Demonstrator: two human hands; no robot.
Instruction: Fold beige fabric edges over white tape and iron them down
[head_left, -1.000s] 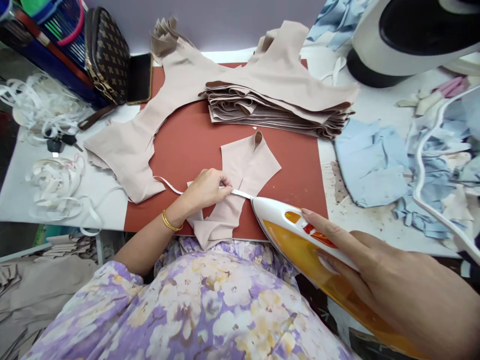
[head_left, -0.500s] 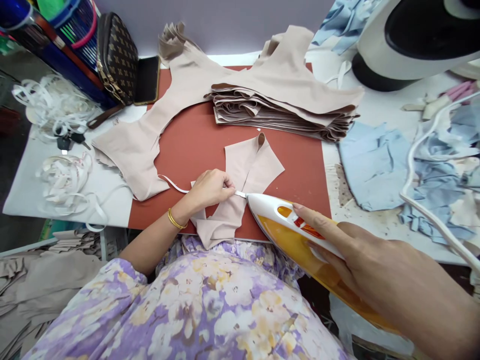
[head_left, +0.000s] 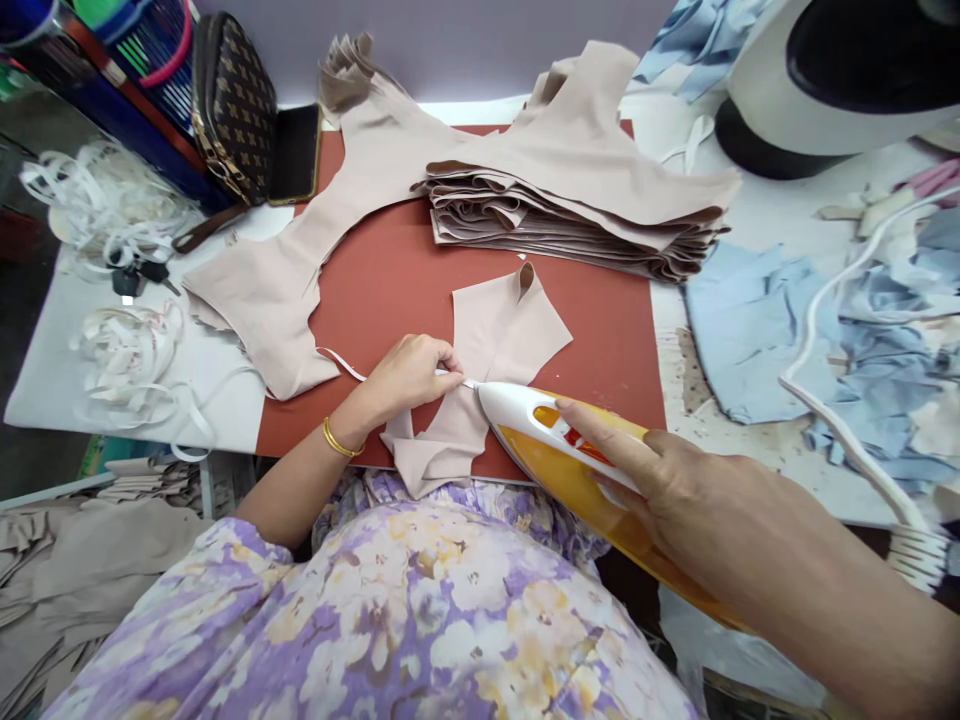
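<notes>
A beige fabric piece (head_left: 506,320) lies on the reddish-brown mat (head_left: 382,270), with its lower part folded near the table's front edge. My left hand (head_left: 420,372) pinches a narrow white tape (head_left: 341,362) over the left side of this piece. The tape trails left from my fingers. In my right hand (head_left: 667,480) is a white and yellow iron (head_left: 555,430), fingers wrapped round its handle. The iron's tip rests on the fabric, right by my left fingertips, where the white tape runs under it.
Stacked beige fabric pieces (head_left: 570,215) lie at the back of the mat, more (head_left: 255,300) to the left. Tangled white tape (head_left: 112,200), a patterned pouch (head_left: 236,110) and a phone (head_left: 295,155) sit left. Blue fabric (head_left: 757,330) and the iron's white cord (head_left: 817,290) are right.
The iron in my right hand has moved slightly left along the tape. My left hand has shifted a little left, still pinching the tape.
</notes>
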